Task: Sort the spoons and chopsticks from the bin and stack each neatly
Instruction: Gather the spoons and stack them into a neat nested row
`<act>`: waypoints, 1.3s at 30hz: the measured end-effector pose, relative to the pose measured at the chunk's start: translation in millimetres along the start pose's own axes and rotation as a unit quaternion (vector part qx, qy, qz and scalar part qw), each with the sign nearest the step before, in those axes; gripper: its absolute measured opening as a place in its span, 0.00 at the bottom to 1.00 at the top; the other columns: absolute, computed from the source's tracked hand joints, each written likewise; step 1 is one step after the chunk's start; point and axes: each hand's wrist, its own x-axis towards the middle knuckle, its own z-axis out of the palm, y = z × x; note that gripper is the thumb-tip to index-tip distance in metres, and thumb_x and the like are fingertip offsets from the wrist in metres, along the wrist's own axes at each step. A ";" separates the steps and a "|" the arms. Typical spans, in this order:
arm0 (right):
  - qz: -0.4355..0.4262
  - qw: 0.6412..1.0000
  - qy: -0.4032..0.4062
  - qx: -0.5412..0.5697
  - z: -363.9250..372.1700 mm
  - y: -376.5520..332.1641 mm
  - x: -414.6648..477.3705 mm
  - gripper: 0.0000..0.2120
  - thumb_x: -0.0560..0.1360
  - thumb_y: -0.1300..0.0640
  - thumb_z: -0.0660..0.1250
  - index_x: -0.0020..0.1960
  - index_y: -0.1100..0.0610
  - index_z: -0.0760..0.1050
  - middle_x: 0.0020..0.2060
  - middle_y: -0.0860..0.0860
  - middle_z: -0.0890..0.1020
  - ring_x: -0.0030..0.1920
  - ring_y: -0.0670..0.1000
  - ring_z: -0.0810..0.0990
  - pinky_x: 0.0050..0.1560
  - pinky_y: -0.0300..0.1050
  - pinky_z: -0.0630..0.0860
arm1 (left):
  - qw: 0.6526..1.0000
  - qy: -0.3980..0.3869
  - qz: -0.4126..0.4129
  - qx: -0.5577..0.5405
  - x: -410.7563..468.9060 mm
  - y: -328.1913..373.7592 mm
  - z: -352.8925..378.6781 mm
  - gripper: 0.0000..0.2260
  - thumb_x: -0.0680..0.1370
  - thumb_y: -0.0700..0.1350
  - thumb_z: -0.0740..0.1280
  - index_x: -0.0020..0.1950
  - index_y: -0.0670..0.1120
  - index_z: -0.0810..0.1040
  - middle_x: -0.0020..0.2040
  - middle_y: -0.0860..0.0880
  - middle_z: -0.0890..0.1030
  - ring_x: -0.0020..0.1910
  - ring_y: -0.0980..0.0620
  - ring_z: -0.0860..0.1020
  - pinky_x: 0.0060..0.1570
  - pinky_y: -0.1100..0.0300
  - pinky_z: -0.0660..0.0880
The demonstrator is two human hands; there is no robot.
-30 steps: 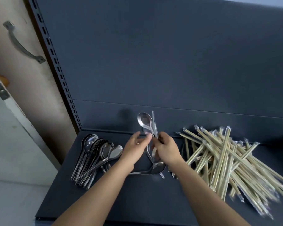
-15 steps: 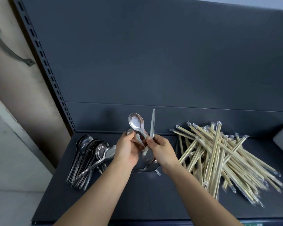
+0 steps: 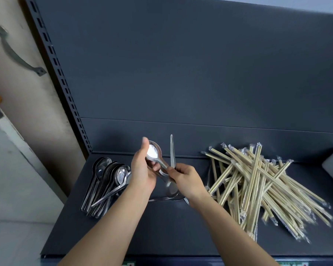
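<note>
Newly clasps the raised spoon by its bowl with the left hand, right hand grip pinching its handle; signals handover to the spoon stack, left.

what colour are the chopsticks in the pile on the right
The chopsticks are pale yellowish tan, best seen in the head view.

Two hands, the left hand and right hand; one stack of spoons; one heap of chopsticks.
At least two loose spoons were held between the hands; pieces in each pile overlapped too much to count.
</note>
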 end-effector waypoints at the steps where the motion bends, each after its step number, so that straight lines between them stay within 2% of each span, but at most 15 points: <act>1: -0.001 1.000 -0.008 0.003 0.3 -0.9 -1.0 0.12 0.79 0.57 0.63 0.38 0.61 0.71 0.19 0.46 0.73 0.20 0.44 0.69 0.26 0.36 0.64 | 1.000 0.010 0.010 0.017 0.7 0.0 -1.3 0.14 0.78 0.49 0.67 0.37 0.45 0.69 0.28 0.49 0.65 0.22 0.56 0.63 0.20 0.66 0.61; 4: 0.000 0.999 -0.040 0.004 0.3 -3.9 -3.7 0.09 0.79 0.60 0.63 0.40 0.60 0.73 0.20 0.45 0.74 0.21 0.43 0.70 0.28 0.35 0.66 | 0.996 0.038 0.014 0.078 -0.2 -0.9 -4.0 0.06 0.81 0.41 0.64 0.43 0.44 0.74 0.32 0.47 0.69 0.26 0.54 0.68 0.27 0.64 0.68; 7: 0.012 0.998 -0.064 -0.011 0.8 -4.2 -4.3 0.09 0.76 0.58 0.64 0.39 0.60 0.75 0.27 0.52 0.77 0.27 0.49 0.72 0.33 0.41 0.67 | 0.997 0.023 0.003 0.070 -2.8 -1.7 -6.6 0.07 0.82 0.43 0.61 0.52 0.42 0.77 0.41 0.45 0.80 0.41 0.46 0.79 0.46 0.50 0.78; 9: 0.027 0.996 -0.080 -0.015 1.9 -3.0 -4.7 0.08 0.75 0.57 0.65 0.39 0.60 0.76 0.30 0.54 0.78 0.30 0.51 0.73 0.34 0.42 0.67 | 0.997 0.004 -0.004 0.071 -4.5 -1.6 -7.9 0.07 0.83 0.43 0.60 0.55 0.41 0.76 0.46 0.44 0.82 0.47 0.43 0.80 0.55 0.44 0.76; 12: 0.046 0.996 -0.070 0.002 0.2 -4.2 -6.6 0.11 0.76 0.56 0.65 0.36 0.59 0.74 0.25 0.52 0.78 0.25 0.50 0.73 0.30 0.40 0.67 | 0.999 0.005 -0.003 0.054 -6.6 0.2 -8.0 0.08 0.83 0.39 0.57 0.51 0.42 0.76 0.44 0.42 0.81 0.42 0.45 0.81 0.50 0.48 0.78; 15: 0.049 0.998 -0.035 -0.013 -1.8 -7.8 -7.6 0.15 0.78 0.51 0.64 0.34 0.56 0.73 0.22 0.50 0.77 0.24 0.48 0.68 0.28 0.38 0.65 | 1.000 0.027 0.000 0.004 -7.8 2.0 -9.1 0.09 0.84 0.38 0.56 0.51 0.44 0.75 0.43 0.42 0.75 0.37 0.45 0.78 0.41 0.50 0.77; 17: 0.013 0.999 0.023 -0.036 -2.0 -8.5 -6.8 0.17 0.78 0.49 0.64 0.33 0.55 0.75 0.22 0.48 0.74 0.25 0.47 0.67 0.28 0.39 0.64 | 0.999 0.046 0.001 0.023 -7.3 1.2 -12.1 0.09 0.84 0.39 0.56 0.50 0.45 0.75 0.42 0.45 0.71 0.33 0.49 0.75 0.32 0.57 0.74; 20: -0.058 0.996 0.062 0.032 -1.6 -12.9 -7.9 0.13 0.79 0.54 0.65 0.39 0.59 0.78 0.26 0.51 0.79 0.26 0.43 0.72 0.30 0.34 0.68 | 0.999 0.033 -0.002 0.028 -9.8 1.4 -16.5 0.10 0.84 0.39 0.57 0.47 0.45 0.75 0.37 0.47 0.67 0.25 0.54 0.67 0.21 0.66 0.64; 23: -0.059 0.986 0.105 0.115 -1.0 -16.0 -6.8 0.08 0.78 0.58 0.67 0.42 0.61 0.77 0.26 0.49 0.74 0.25 0.45 0.69 0.28 0.36 0.68 | 0.999 0.011 -0.027 0.047 -12.0 1.0 -23.2 0.07 0.82 0.45 0.61 0.51 0.44 0.76 0.37 0.48 0.70 0.22 0.56 0.66 0.19 0.67 0.62; 25: -0.039 0.980 0.093 0.174 2.6 -17.9 -6.8 0.06 0.77 0.60 0.67 0.41 0.59 0.77 0.27 0.51 0.76 0.27 0.48 0.72 0.29 0.40 0.71 | 0.997 -0.015 -0.039 0.063 -16.4 -1.2 -24.9 0.13 0.77 0.54 0.65 0.53 0.44 0.76 0.38 0.48 0.73 0.22 0.57 0.67 0.20 0.66 0.62; 27: -0.038 0.982 0.071 0.169 9.1 -17.3 -8.1 0.04 0.77 0.62 0.68 0.43 0.58 0.78 0.31 0.51 0.81 0.30 0.49 0.78 0.32 0.42 0.76 | 0.996 -0.039 -0.055 0.063 -22.1 -1.4 -23.8 0.19 0.69 0.57 0.69 0.51 0.44 0.77 0.39 0.46 0.77 0.24 0.56 0.71 0.21 0.66 0.64; 30: -0.046 0.983 0.097 0.150 16.0 -13.2 -7.6 0.03 0.75 0.63 0.70 0.44 0.59 0.77 0.35 0.52 0.83 0.34 0.51 0.82 0.34 0.45 0.80 | 0.993 -0.073 -0.083 0.041 -27.3 -1.9 -23.0 0.16 0.66 0.52 0.72 0.49 0.46 0.77 0.42 0.43 0.79 0.29 0.52 0.76 0.31 0.60 0.72; 32: -0.038 0.979 0.139 0.144 15.9 -13.4 -4.5 0.06 0.74 0.62 0.70 0.40 0.59 0.75 0.35 0.55 0.83 0.34 0.55 0.83 0.34 0.47 0.80 | 0.993 -0.084 -0.073 0.025 -27.2 -1.0 -24.4 0.16 0.66 0.46 0.72 0.52 0.47 0.77 0.47 0.42 0.78 0.28 0.52 0.75 0.35 0.58 0.69; 36: 0.006 0.967 0.146 0.210 18.6 -16.3 -1.1 0.11 0.73 0.64 0.70 0.35 0.58 0.70 0.29 0.52 0.78 0.29 0.50 0.76 0.30 0.42 0.72 | 0.992 -0.100 -0.044 0.056 -29.9 -2.2 -19.8 0.14 0.70 0.32 0.68 0.52 0.45 0.77 0.41 0.46 0.78 0.27 0.55 0.73 0.27 0.64 0.66; 39: 0.004 0.980 0.066 0.185 16.4 -15.1 -1.0 0.12 0.73 0.58 0.72 0.35 0.57 0.73 0.28 0.51 0.77 0.28 0.46 0.72 0.29 0.37 0.68 | 0.997 -0.047 -0.029 0.061 -26.1 -1.6 -18.0 0.08 0.79 0.33 0.62 0.48 0.44 0.78 0.36 0.47 0.77 0.26 0.55 0.72 0.23 0.65 0.65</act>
